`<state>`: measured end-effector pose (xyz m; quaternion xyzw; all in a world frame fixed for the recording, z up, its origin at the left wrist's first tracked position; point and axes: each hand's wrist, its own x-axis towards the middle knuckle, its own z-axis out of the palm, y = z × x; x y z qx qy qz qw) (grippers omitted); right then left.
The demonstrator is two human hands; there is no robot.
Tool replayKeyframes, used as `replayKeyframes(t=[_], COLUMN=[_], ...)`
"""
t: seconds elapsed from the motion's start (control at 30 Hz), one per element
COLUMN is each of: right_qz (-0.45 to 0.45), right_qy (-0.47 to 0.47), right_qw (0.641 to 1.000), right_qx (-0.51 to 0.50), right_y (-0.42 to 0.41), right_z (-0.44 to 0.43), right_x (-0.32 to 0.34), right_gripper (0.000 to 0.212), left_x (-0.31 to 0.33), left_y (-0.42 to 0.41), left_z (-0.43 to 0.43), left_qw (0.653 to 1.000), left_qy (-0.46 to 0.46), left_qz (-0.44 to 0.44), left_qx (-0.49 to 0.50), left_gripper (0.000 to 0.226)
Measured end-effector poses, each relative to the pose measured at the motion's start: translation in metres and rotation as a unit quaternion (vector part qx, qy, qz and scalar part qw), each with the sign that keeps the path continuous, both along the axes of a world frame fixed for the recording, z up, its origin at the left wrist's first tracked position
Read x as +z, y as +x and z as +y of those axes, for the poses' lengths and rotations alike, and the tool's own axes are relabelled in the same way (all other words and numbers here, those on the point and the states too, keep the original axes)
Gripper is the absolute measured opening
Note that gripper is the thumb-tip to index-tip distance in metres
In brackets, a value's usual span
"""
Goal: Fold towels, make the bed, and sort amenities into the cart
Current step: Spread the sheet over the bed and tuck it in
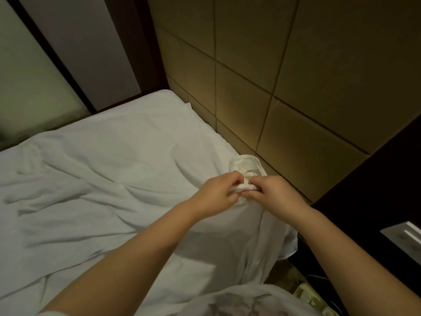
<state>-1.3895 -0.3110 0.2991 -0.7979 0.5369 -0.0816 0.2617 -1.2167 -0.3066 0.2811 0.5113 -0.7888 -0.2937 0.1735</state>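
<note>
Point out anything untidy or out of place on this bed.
The white sheet lies rumpled in long creases, untucked at the near corner. Both hands, left and right, pinch a bunched fold beside the padded headboard.

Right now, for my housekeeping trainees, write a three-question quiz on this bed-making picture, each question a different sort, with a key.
1. True or false: both hands grip the white sheet at the same bunched spot.
2. Which surface stands directly behind the bed's head end? A) a padded panel wall B) a curtain C) a mirror
3. Fill in: the sheet on the mattress lies ______, not smooth.

Key
1. True: the left hand and right hand meet, each pinching bunched fabric near the corner by the wall.
2. A: the padded panel wall.
3. Wrinkled.
</note>
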Motion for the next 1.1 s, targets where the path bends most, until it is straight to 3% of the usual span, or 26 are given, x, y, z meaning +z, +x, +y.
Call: replayKeyframes(t=[0.1,0.3,0.5,0.7,0.8,0.93,1.03,1.1], right_qz=[0.001,-0.004,-0.014,-0.021,-0.014,0.052,0.006,-0.022], right_qy=[-0.028,-0.021,-0.007,-0.003,0.009,0.052,0.079,0.117], right_qw=[0.999,0.994,0.983,0.967,0.954,0.938,0.952,0.974], right_qx=[-0.028,-0.109,-0.181,-0.255,-0.3,-0.339,-0.295,-0.195], right_y=[0.0,-0.012,-0.024,-0.046,-0.063,-0.079,-0.062,-0.033], right_z=[0.01,0.032,0.049,0.054,0.054,0.047,0.039,0.036], right_x=[-0.008,-0.02,-0.022,-0.024,-0.025,-0.032,-0.027,-0.023], right_gripper=[0.032,0.032,0.028,0.019,0.02,0.022,0.059,0.081], left_x=[-0.022,-0.05,-0.064,-0.077,-0.08,-0.074,-0.073,-0.07], left_y=[0.012,0.021,0.028,0.041,0.038,0.021,0.008,-0.002], left_z=[0.001,-0.013,-0.035,-0.046,-0.044,-0.027,-0.003,0.009], left_qw=[0.996,0.986,0.966,0.973,0.989,0.997,0.997,0.996], left_qy=[0.0,-0.023,-0.042,0.0,0.018,-0.019,-0.005,0.011], left_qz=[-0.09,-0.164,-0.244,-0.218,-0.121,-0.02,-0.022,-0.032], left_qx=[-0.007,-0.026,-0.073,-0.072,-0.078,-0.07,-0.079,-0.086], left_gripper=[0.021,0.008,0.015,0.02,0.035,0.021,0.034,0.038])
